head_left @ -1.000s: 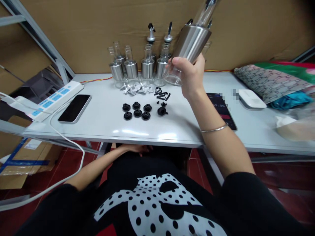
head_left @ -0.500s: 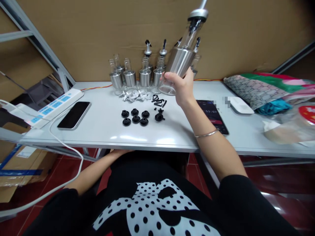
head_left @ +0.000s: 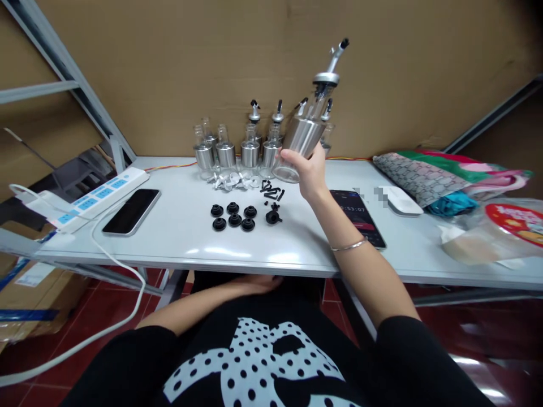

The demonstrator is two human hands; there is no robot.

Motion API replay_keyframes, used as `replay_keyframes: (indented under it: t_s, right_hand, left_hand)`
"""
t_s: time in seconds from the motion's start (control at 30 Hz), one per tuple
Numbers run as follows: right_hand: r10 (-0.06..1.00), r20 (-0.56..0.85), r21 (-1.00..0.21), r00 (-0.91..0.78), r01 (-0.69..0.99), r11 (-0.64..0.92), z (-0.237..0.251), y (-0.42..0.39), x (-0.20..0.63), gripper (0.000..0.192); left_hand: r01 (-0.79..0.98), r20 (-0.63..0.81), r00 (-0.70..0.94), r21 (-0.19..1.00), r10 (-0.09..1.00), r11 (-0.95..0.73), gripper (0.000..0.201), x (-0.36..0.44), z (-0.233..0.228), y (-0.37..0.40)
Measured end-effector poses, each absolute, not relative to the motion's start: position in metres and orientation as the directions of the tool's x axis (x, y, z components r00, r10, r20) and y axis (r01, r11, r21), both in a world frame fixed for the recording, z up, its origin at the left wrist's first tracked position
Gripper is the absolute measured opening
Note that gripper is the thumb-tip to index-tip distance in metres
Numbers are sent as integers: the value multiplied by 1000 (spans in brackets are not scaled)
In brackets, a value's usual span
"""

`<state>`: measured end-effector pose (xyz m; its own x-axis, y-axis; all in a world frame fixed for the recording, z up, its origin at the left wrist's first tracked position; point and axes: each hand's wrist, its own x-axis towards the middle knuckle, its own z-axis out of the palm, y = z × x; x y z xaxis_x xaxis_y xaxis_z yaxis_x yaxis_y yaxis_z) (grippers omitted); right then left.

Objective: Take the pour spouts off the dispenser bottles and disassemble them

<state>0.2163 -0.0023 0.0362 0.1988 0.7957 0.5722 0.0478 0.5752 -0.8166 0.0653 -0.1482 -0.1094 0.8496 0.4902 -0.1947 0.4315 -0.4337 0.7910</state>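
Observation:
My right hand [head_left: 311, 170] grips a glass oil bottle [head_left: 306, 133] with a steel sleeve and a pour spout, holding it tilted above the back of the white table [head_left: 178, 237]. Behind it stand a row of similar bottles [head_left: 237, 150], some with spouts. Several black rubber stoppers [head_left: 233, 216] lie in two rows near the middle, with small black spout parts [head_left: 272, 194] and white rings [head_left: 231, 180] beside them. My left hand [head_left: 254, 284] rests on my lap under the table edge, fingers flat, holding nothing.
A black phone [head_left: 131, 211] and a white power strip [head_left: 91, 198] lie at the left, with a white cable hanging off the edge. Another phone [head_left: 358, 217] with a timer, a white mouse [head_left: 401, 199], patterned fabric [head_left: 428, 172] and plastic bags [head_left: 496, 232] occupy the right.
My right hand has lowered the bottle and moved it back toward the row of bottles. The view has tilted, showing the whole spout. My left hand stays on my lap.

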Motion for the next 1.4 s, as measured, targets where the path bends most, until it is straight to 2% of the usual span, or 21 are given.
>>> replay_keyframes:
  t_s: [0.07,0.1,0.13,0.17,0.27,0.33,0.37,0.4,0.47,0.57,0.67,0.73,0.87,0.9,0.97,1.1,1.2,1.3,1.4]
  right_hand:
    - [773,595,-800,219,64,597,38,-4,215,48]
    - [767,599,-796,228,69,601,39,-5,214,49]
    - [765,600,-795,235,71,602,40,-6,214,49]
    - [765,598,-797,240,71,600,40,-7,213,49]
    - [772,585,-805,247,61,590,41,-9,212,50]
    - [775,581,-808,249,55,587,41,-10,212,49]
    - [776,580,-808,249,54,587,41,-10,212,48]
    - [776,579,-809,249,54,586,42,-9,212,47]
    - [780,576,-812,245,63,580,42,-9,213,46]
    - [798,562,-825,217,81,559,42,-9,213,46]
    - [834,525,-851,171,91,517,42,-11,212,44]
    - [845,515,-856,146,135,499,42,-13,210,44]
    - [813,574,-790,99,329,518,43,-20,204,43]
    - [805,587,-764,83,384,518,43,-22,203,42]
    - [796,602,-713,53,484,507,43,-25,201,41]
    - [774,632,-600,-44,605,524,41,-29,198,43]
    - [704,699,-432,-128,709,558,36,-29,197,48]
    - [630,751,-243,-199,803,544,31,-25,199,47]
    - [563,771,-99,-296,819,565,27,-20,201,45]
  left_hand:
    - [396,-214,901,758,377,-518,15,66,-105,-161]
    - [276,-176,960,708,217,-650,16,64,-99,-168]
    - [162,-105,987,641,123,-750,16,61,-89,-174]
    - [89,-26,996,576,91,-813,17,57,-77,-178]
    - [16,253,958,416,133,-909,23,44,-26,-173]
    - [7,531,827,317,183,-948,22,38,11,-154]
    - [81,619,734,328,279,-941,20,37,28,-140]
    - [163,650,652,384,391,-909,18,36,42,-123]
    - [244,663,522,487,537,-839,15,34,63,-88]
    - [286,715,313,557,625,-780,9,30,70,-37]
    - [301,715,211,600,666,-741,33,22,55,-3]
    - [320,700,194,617,687,-719,38,17,43,9]
    - [294,650,82,709,756,-641,14,19,40,14]
    - [272,655,54,717,754,-642,13,21,43,13]
    - [254,699,51,682,714,-686,24,27,50,8]
    - [328,817,141,495,560,-805,42,28,51,-2]
    - [387,875,100,405,474,-828,44,18,43,-4]
    - [403,888,99,377,449,-834,47,8,42,-3]
    - [379,865,159,392,476,-838,48,7,46,-4]
